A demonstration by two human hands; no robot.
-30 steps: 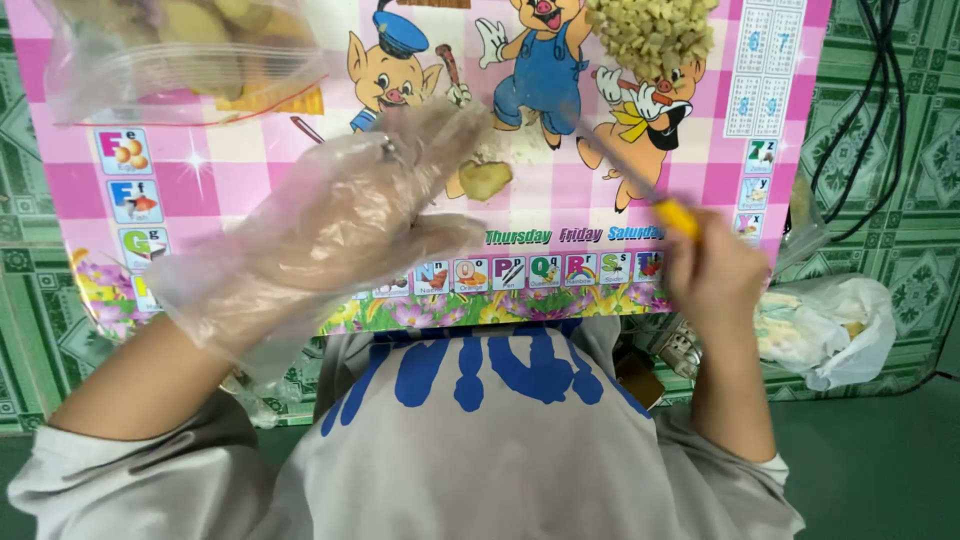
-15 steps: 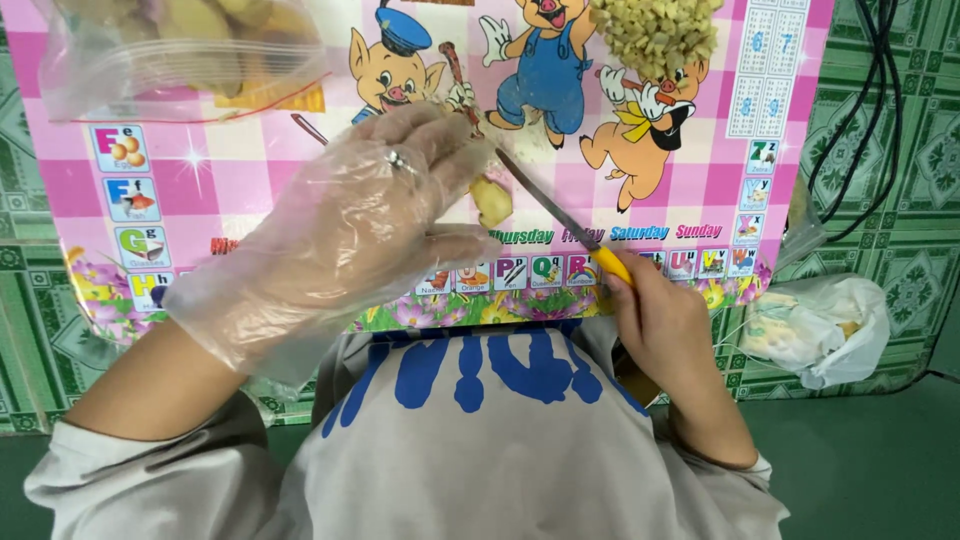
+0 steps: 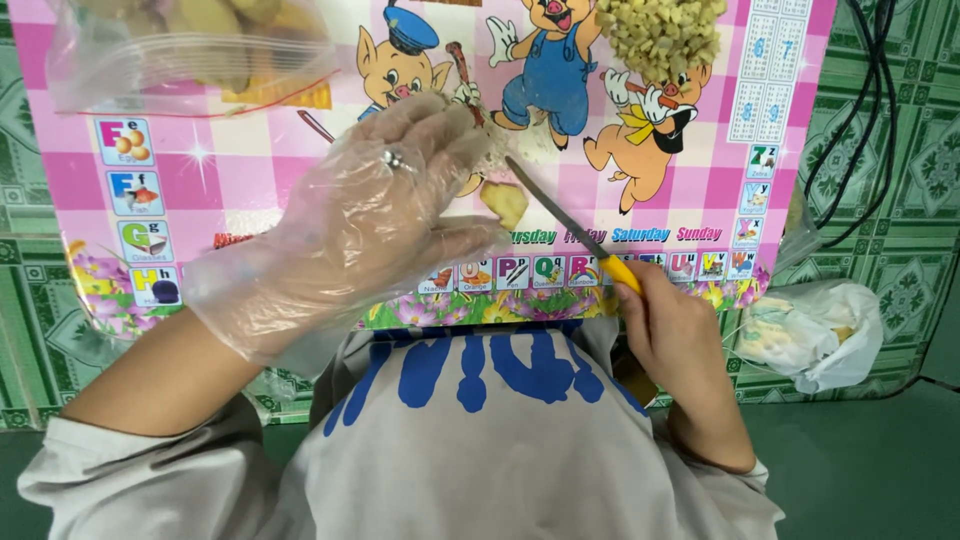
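Note:
My left hand (image 3: 375, 215), in a loose clear plastic glove with a ring showing through, hovers over the pink cartoon mat (image 3: 600, 160), fingers spread near a yellowish chunk of ginger (image 3: 505, 200). Whether the fingers touch the chunk is hidden. My right hand (image 3: 675, 335) grips the yellow handle of a knife (image 3: 575, 230). Its blade slants up and left to the chunk.
A heap of small chopped yellow pieces (image 3: 660, 35) lies at the mat's top right. A clear bag of whole roots (image 3: 190, 45) sits top left. A crumpled white plastic bag (image 3: 820, 330) rests at right, beside black cables (image 3: 870, 110) on the green patterned floor (image 3: 30, 330).
My right hand has drawn back toward me and left, bringing the knife blade to the chunk. My left hand has shifted slightly up over it.

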